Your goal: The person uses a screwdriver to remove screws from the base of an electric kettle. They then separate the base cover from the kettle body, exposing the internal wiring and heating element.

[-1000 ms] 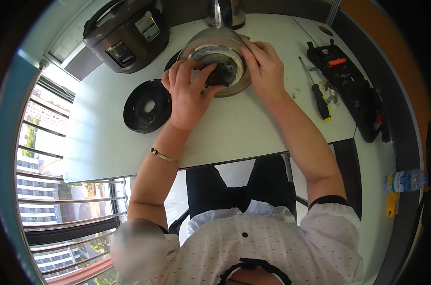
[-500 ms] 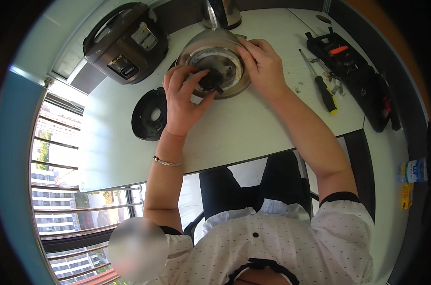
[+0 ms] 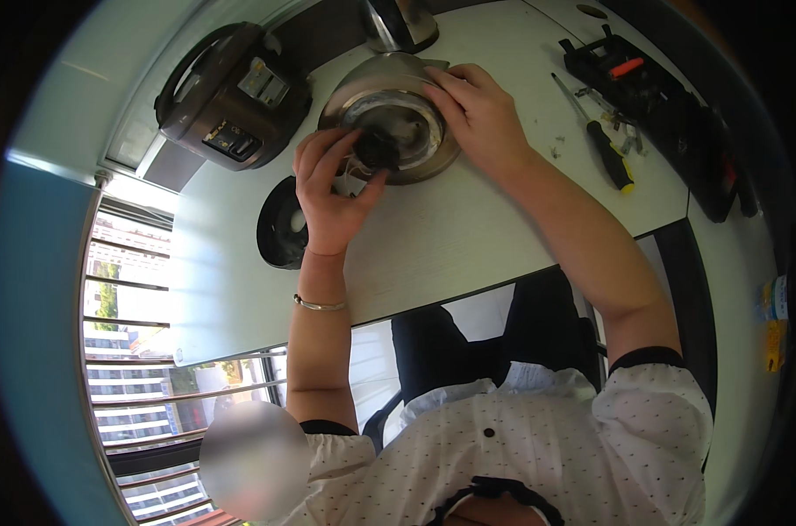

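A metal kettle (image 3: 420,131) lies tipped on the table with its round underside, ringed by a pale rim, facing me. At the lower left of that underside, my left hand (image 3: 329,184) pinches a small round black plastic part (image 3: 378,151) between thumb and fingers. Thin pale wires show beside this part, and whether it touches the kettle I cannot tell. My right hand (image 3: 484,112) grips the kettle's side at the upper right, thumb near the rim. A round black base cover (image 3: 277,230) with a hole lies left of my left wrist, partly hidden by it.
A brown electric pressure cooker (image 3: 231,101) stands at the back left, and another kettle (image 3: 398,24) at the back. On the right lie a black-and-yellow screwdriver (image 3: 610,158), small metal bits (image 3: 626,136) and an open black tool case (image 3: 652,105). A window is at the left.
The whole view has shifted slightly. The black part in my left hand has turned and moved a little left across the kettle's underside. My right hand keeps its hold on the kettle.
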Available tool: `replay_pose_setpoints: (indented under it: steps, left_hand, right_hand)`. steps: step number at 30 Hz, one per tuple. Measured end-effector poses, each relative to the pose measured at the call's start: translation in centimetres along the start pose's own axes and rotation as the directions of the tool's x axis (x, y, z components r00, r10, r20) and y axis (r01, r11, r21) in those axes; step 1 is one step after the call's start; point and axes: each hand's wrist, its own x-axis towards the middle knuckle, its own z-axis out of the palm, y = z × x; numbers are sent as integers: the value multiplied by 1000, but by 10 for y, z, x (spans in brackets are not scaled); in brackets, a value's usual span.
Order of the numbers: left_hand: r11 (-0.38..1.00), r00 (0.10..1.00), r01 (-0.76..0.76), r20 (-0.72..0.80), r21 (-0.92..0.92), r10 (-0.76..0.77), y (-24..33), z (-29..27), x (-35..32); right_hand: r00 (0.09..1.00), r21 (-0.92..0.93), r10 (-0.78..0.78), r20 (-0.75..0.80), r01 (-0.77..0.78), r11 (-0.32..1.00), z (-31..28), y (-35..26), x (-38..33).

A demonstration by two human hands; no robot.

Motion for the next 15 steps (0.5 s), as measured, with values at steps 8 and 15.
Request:
replay_pose_setpoints:
  steps: [8, 15]
  left_hand:
    - [996, 999, 50, -2, -74, -50, -1, 4, -4]
    - [981, 992, 124, 27, -152, -121, -3, 0, -6]
  right_hand:
    - [1000, -32, 16, 17, -15, 999, 0, 1, -2]
    - [1000, -2, -8, 8, 8, 1000, 4, 3, -4]
